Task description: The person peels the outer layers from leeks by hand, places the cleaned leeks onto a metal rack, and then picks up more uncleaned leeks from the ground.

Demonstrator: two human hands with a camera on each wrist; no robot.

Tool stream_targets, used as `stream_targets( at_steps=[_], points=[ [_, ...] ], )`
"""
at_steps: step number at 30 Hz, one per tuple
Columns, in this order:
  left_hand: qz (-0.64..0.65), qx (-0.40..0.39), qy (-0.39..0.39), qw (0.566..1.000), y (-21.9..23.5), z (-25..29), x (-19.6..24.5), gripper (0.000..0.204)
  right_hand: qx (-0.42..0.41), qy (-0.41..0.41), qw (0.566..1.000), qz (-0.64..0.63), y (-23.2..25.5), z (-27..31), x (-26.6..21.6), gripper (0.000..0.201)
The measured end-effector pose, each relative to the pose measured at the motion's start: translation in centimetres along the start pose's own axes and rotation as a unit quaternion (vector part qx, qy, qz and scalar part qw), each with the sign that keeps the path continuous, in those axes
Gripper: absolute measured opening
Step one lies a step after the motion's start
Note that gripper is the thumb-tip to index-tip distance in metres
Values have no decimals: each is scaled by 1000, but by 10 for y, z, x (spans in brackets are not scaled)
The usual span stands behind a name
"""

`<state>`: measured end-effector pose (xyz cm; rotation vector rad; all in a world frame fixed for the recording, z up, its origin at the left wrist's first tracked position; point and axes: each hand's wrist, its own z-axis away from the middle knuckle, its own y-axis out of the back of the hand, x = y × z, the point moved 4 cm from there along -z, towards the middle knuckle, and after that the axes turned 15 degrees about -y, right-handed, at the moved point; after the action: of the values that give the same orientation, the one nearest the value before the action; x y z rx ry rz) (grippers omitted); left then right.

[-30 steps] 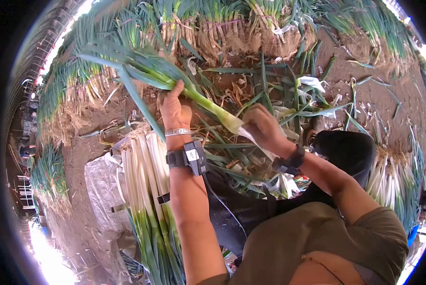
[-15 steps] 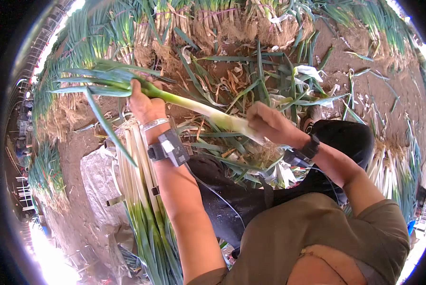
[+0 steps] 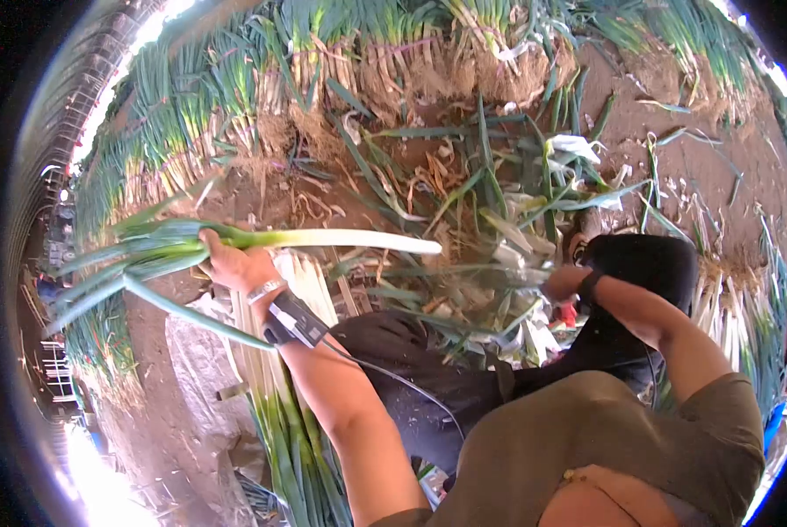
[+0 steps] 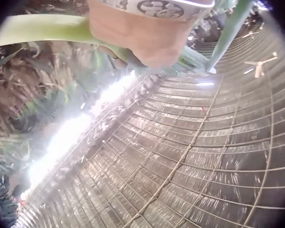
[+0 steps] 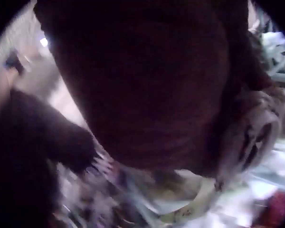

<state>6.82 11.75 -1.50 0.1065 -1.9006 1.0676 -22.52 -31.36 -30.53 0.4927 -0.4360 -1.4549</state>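
In the head view my left hand (image 3: 235,265) grips a leek (image 3: 358,239) where its white shank turns green. The shank points right and ends in a smooth, rootless tip; the green leaves fan out to the left. In the left wrist view the pale shank (image 4: 42,29) runs left from the hand. My right hand (image 3: 566,285) is low beside the bent knee, apart from the leek, and blurred. A smeared strip of peeled leek leaf (image 3: 490,277) trails left from its fingers. The right wrist view is dark and blurred.
Peeled leaves and scraps (image 3: 437,189) litter the soil ahead. Bundled leeks with roots (image 3: 402,66) stand along the back. Cleaned leeks (image 3: 292,422) lie beside the left leg near a pale sack (image 3: 196,360). Another pile (image 3: 718,325) lies at the right, past the knee (image 3: 643,272).
The left hand has moved left and down with the leek, which now lies nearly level. The right hand has pulled away to the right, stripping the outer layer off the shank.
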Motion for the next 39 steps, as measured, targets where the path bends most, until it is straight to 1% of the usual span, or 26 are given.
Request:
stream_targets(
  at_steps=[1, 2, 4, 6, 7, 9, 10, 12, 13, 15, 17, 18, 20, 22, 23, 24, 26, 28, 29, 30, 31, 32, 33, 34, 36, 39],
  points=[
    [-14, 1, 8, 1000, 9, 5, -3, 42, 91, 1, 994, -59, 27, 12, -9, 26],
    [-9, -21, 15, 1000, 5, 7, -7, 42, 192, -1, 975, -111, 86, 30, -20, 30],
    [6, -41, 9, 999, -9, 10, -7, 42, 385, -13, 897, -218, 164, 61, -45, 44],
    [32, -7, 1, 999, -19, 24, -7, 33, 535, 52, 808, -244, 205, 76, -73, 60],
    [33, 1, 23, 999, -21, 28, -8, 32, 535, 52, 808, -243, 221, 80, -86, 60],
    [35, -4, 39, 999, -19, 26, -15, 32, 618, 77, 749, -227, 242, 93, -105, 71],
    [39, -12, 52, 998, -16, 24, -19, 32, 616, 79, 750, -228, 242, 89, -106, 71],
    [38, -20, 53, 998, -8, 18, -24, 32, 342, 34, 824, -451, 235, 57, -101, 71],
    [58, -22, 75, 995, -3, 12, -29, 30, 298, 37, 794, -528, 225, 47, -94, 61],
    [77, -16, 94, 992, 1, 12, -30, 29, 331, 45, 786, -520, 208, 37, -86, 51],
    [-1, 65, 85, 994, -7, 24, -16, 25, 376, 46, 762, -525, 191, 29, -81, 28],
    [-4, 68, 82, 994, -5, 20, -20, 25, 374, 49, 763, -525, 185, 27, -78, 28],
    [65, 34, 128, 989, 2, 12, -39, 32, 420, -40, 787, -449, 168, 29, -60, 24],
    [89, -8, 107, 990, 1, 9, -31, 36, 475, -65, 787, -387, 85, -49, 16, 23],
    [76, 26, 49, 996, -1, 7, -16, 38, 325, -110, 619, -706, 58, -47, 51, 23],
    [58, 62, -8, 996, 2, 6, -5, 41, 121, -137, 356, -916, 27, -45, 63, 23],
    [55, 20, -31, 998, 16, -7, -9, 44, 184, -245, 429, -850, 5, -22, 100, 25],
    [60, 31, -17, 998, 16, -1, -11, 48, 263, -277, 534, -755, -9, -37, 137, 32],
    [50, 39, -17, 998, 14, 2, -13, 52, 357, -316, 773, -419, 2, -52, 151, 45],
    [52, 40, -18, 998, 23, 0, -32, 52, 359, -315, 772, -418, 46, -9, 106, 45],
    [4, -15, -62, 998, 38, -8, -60, 43, 378, -431, 702, -423, 105, 44, 54, 54],
    [-48, -66, -110, 991, 47, -18, -70, 35, 467, -348, 726, -364, 126, 42, 34, 63],
    [-57, -56, -125, 989, 44, -20, -59, 35, 585, -259, 719, -273, 160, 60, 0, 70],
    [-20, -38, -36, 998, 32, -5, -51, 30, 598, -178, 733, -271, 194, 82, -34, 69],
    [70, -5, 144, 987, 0, 31, -49, 23, 662, -99, 715, -203, 236, 100, -81, 69],
    [139, -26, 287, 947, -12, 54, -65, 25, 683, -36, 712, -157, 268, 91, -107, 70]
  ],
)
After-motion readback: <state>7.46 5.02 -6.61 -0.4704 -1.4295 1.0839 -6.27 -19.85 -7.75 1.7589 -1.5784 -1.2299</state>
